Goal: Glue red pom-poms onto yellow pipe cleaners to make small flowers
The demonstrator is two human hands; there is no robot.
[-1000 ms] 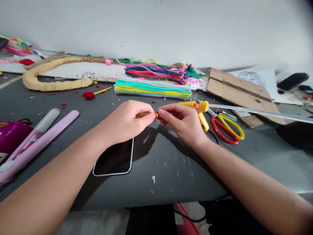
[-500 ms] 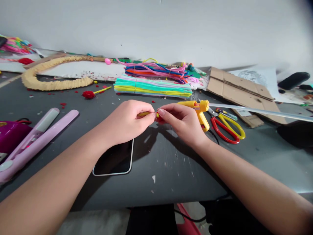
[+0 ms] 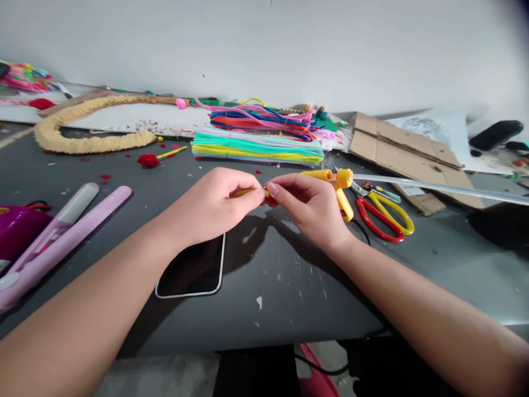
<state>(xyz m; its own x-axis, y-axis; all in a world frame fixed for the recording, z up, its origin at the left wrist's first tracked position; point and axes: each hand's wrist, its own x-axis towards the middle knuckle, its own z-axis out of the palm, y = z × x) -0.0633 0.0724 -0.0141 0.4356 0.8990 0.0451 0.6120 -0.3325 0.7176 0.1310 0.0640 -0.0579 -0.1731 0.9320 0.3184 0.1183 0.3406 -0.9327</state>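
Between thumb and fingers, my left hand (image 3: 225, 201) pinches a yellow stem (image 3: 243, 192), which looks like a pipe cleaner. Where the fingertips meet, my right hand (image 3: 308, 201) is closed on the small red end of the same piece, most of it hidden by the fingers. A finished-looking red flower (image 3: 147, 160) with a yellow-green stem lies farther back on the left. Under my left wrist is a phone (image 3: 194, 270) with a dark screen. Just beyond my right hand stands a yellow glue gun (image 3: 344, 190) with a long clear glue stick.
Scissors (image 3: 382, 218) with red and yellow handles lie right of the glue gun. Bundles of pipe cleaners (image 3: 256, 148) sit at the back, near folded cardboard (image 3: 405, 154). A pink hair straightener (image 3: 82, 237) and a beige curved band (image 3: 58, 135) are on the left.
Both hands stay in nearly the same place, fingertips together on the small piece. The view shifts very slightly; the right fingers have barely moved.
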